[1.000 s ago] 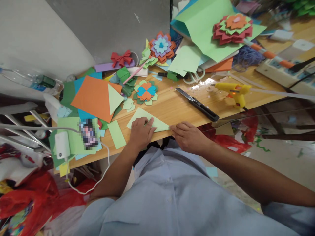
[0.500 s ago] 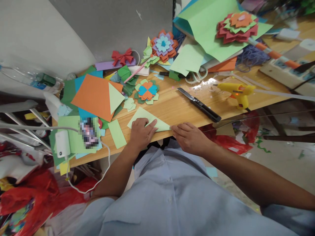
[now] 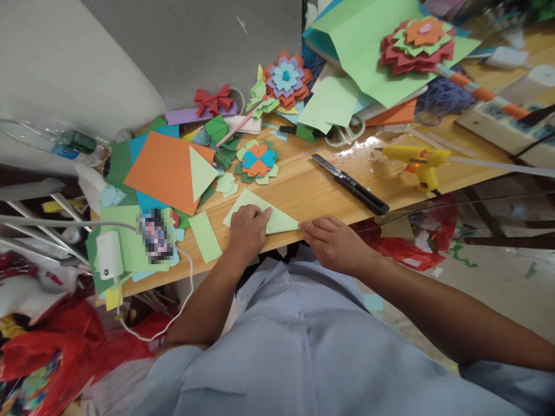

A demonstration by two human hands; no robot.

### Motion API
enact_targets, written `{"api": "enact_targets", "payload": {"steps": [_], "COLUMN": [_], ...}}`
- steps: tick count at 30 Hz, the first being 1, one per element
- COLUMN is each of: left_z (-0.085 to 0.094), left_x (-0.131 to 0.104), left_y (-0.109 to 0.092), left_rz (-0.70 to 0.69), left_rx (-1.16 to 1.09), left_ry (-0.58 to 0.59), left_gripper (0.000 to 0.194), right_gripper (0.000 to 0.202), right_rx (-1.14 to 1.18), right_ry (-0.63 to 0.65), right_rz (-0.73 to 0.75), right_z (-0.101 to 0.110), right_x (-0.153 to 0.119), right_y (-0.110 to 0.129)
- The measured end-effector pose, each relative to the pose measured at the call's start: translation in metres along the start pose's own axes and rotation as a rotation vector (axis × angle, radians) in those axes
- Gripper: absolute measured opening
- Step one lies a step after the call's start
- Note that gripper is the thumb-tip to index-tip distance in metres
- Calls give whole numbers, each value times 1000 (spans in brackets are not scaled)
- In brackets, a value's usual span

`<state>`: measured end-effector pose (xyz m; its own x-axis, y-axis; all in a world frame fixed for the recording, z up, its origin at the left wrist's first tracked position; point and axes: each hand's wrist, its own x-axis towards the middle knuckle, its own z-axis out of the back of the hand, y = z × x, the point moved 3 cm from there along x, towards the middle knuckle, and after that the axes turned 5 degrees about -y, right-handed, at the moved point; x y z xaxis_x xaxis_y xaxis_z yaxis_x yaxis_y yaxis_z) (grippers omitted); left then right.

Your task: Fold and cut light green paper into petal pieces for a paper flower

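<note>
1. Head view, paper: a pale green paper (image 3: 281,222) lies at the front edge of the bench (image 3: 299,195), under and between the two hands, narrowing to a point on the right.
2. Head view, hands: the left hand (image 3: 249,232) rests on the paper with fingers bent and thumb set apart. The right hand (image 3: 328,240) has its fingers drawn together at the pointed corner. Whether either one pinches the paper, I cannot tell.
3. Head view, progress: the paper looks folded at least once, judging by its shape; the crease itself is partly covered, so whether it is finished is unclear. It is not joined to anything. Nearby, a blue-and-orange flower (image 3: 259,162) and a red layered flower (image 3: 417,49) look assembled.
4. Head view, tools: the knife (image 3: 350,185) and yellow glue gun (image 3: 415,162) lie apart from both hands, untouched.
</note>
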<state>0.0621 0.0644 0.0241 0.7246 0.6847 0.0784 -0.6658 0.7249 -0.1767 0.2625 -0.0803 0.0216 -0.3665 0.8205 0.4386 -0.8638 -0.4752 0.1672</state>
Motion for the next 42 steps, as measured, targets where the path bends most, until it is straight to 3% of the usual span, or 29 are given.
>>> {"api": "enact_targets", "payload": {"steps": [12,18,24,31,37,42], "left_z": [-2,-2,3,11,12,16], "left_x": [3,2,4,11,9,4], "left_y": [2,1,-2,-9,-13,-37], "left_rz": [23,2,-141,-321,-296,-201], "left_rx": [44,42,100,92,70,103], "left_ry": [44,11,-12,59,52,4], "left_gripper": [39,40,38,34,34,38], "right_gripper": [24,23,21,21,23,25], "right_rx": [8,-22,-31,-8,11,-3], "right_ry": [1,10,15,24,49,78], "right_rz": [-9,19,37,31,30,29], "right_z": [-1,-1,0,-1,-3,-2], "right_x": [-1,0,2,2,1,1], "right_y": [-1,-2,-3,-4,-5,-5]}}
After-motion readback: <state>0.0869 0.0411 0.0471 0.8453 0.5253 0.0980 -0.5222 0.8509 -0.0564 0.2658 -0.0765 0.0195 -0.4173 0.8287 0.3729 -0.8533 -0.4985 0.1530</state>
